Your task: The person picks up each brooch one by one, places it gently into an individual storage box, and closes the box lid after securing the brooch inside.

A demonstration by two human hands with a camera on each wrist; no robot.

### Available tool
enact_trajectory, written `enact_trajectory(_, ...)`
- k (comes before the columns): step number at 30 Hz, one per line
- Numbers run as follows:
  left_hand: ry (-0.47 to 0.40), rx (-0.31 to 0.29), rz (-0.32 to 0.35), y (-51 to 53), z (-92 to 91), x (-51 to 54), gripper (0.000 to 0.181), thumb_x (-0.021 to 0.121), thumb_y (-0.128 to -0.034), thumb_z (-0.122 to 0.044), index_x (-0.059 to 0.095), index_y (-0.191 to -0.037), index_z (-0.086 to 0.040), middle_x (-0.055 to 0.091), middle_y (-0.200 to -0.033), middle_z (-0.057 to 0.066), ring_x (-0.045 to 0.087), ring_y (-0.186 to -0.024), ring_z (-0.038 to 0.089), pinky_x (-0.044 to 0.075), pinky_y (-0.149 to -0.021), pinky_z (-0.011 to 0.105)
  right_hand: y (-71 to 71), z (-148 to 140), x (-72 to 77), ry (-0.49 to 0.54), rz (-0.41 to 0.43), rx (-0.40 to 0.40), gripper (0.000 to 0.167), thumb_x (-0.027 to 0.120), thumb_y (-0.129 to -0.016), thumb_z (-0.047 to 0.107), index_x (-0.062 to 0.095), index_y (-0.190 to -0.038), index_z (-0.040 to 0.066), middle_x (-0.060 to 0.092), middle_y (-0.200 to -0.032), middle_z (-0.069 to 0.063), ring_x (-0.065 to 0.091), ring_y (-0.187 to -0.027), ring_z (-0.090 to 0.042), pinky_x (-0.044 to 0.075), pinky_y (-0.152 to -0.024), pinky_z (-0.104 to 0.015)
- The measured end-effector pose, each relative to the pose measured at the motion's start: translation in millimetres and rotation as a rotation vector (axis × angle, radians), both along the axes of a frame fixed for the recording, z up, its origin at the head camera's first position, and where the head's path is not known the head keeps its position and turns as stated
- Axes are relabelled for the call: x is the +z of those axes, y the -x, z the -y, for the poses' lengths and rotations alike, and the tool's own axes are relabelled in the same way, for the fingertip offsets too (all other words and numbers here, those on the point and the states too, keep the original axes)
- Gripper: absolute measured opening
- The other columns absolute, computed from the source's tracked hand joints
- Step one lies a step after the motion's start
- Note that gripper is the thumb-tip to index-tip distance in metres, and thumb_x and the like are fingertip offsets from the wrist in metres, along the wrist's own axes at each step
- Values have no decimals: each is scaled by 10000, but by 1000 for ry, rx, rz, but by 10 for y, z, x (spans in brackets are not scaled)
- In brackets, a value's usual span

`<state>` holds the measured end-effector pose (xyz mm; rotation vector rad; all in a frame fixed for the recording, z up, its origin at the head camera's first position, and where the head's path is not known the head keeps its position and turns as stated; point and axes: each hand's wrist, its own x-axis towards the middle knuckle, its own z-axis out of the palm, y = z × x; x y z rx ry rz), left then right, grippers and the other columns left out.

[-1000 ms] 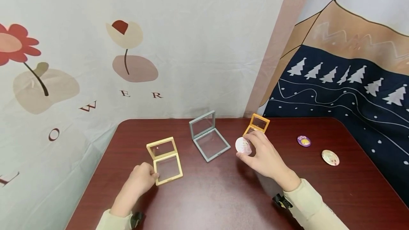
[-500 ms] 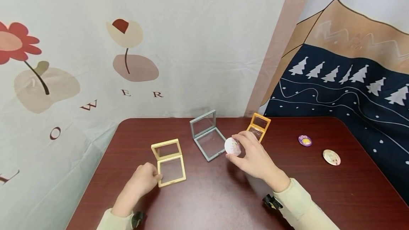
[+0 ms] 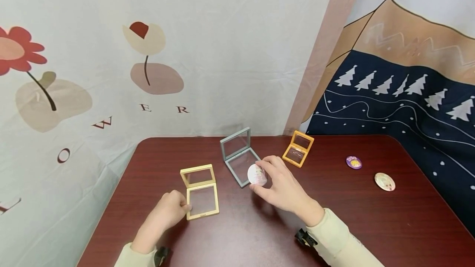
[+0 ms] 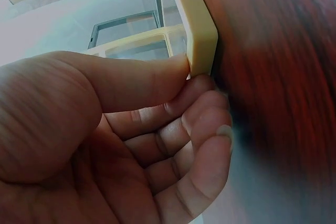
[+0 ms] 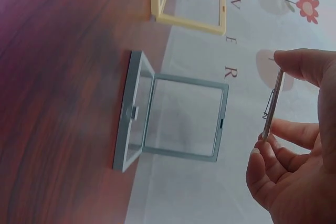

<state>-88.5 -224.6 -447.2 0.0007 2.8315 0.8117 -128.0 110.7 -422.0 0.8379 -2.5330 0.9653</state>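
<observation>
My left hand (image 3: 171, 209) pinches the near left edge of a pale yellow display frame (image 3: 203, 216), which lies hinged open. In the left wrist view, thumb and forefinger grip the frame's corner (image 4: 202, 51). Between the thumb and fingers of my right hand (image 3: 283, 186) is a round pinkish-white button badge (image 3: 257, 175), held by its rim. Seen edge-on in the right wrist view, the badge (image 5: 273, 106) shows a pin on its back. It hangs above the table, in front of an open grey display frame (image 3: 233, 172) with clear film.
A small orange display frame (image 3: 295, 162) stands open at the back, right of the grey one. Two more badges lie to the right: a purple one (image 3: 353, 162) and a cream one (image 3: 384, 181). A printed cloth (image 3: 237, 73) hangs behind the dark red table (image 3: 371, 226).
My right hand has carried the badge leftward from the orange frame to the grey one. My left hand has slid the yellow frame a little to the right and nearer.
</observation>
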Motion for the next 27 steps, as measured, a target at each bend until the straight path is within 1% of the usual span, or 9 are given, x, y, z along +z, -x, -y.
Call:
enact_trajectory(3,-1,-12,-15,-7,-6,2,539,783,-902,-71,398,-533,-152,287,-526,-75,312,-523,111,310,-530,288,-11,56,-7,-6,-5,10,544,895,-784,256,694,-1245,49,591,-1161,-15,513,-1052,-141,503,-805,-306)
enact_trajectory(6,1,-18,-16,-16,-18,6,523,791,-894,-67,428,-524,-139,319,-512,-72,332,-518,115,326,-532,293,-23,125,-6,-5,-6,24,563,897,-782,252,692,-1261,38,589,-1160,-15,507,-1039,-136,497,-785,-291)
enact_trajectory(12,1,-49,-17,-26,-56,1,506,811,-879,-65,467,-512,-120,342,-503,-77,344,-514,112,331,-531,288,-49,292,31,2,2,61,575,897,-784,251,685,-1269,24,600,-1168,-27,512,-1052,-145,493,-798,-299)
enact_trajectory(19,-3,-68,-9,-33,-89,2,545,812,-882,-72,422,-508,-142,306,-507,-87,307,-512,101,304,-528,278,-86,488,31,-5,8,104,564,884,-799,271,681,-1267,32,589,-1176,-10,514,-1059,-128,489,-799,-267)
enact_trajectory(23,-3,-70,-13,-42,-103,-1,528,817,-878,-77,446,-507,-136,331,-501,-87,331,-515,104,326,-535,287,-110,597,14,-23,8,134,575,887,-802,286,682,-1277,33,595,-1188,-12,514,-1091,-142,497,-825,-270)
enact_trajectory(27,-3,-67,-9,-55,-120,5,498,820,-872,-69,487,-507,-129,377,-495,-89,371,-519,109,352,-539,295,-146,702,2,-49,43,162,568,882,-816,304,682,-1286,53,595,-1198,-1,521,-1092,-138,508,-846,-266)
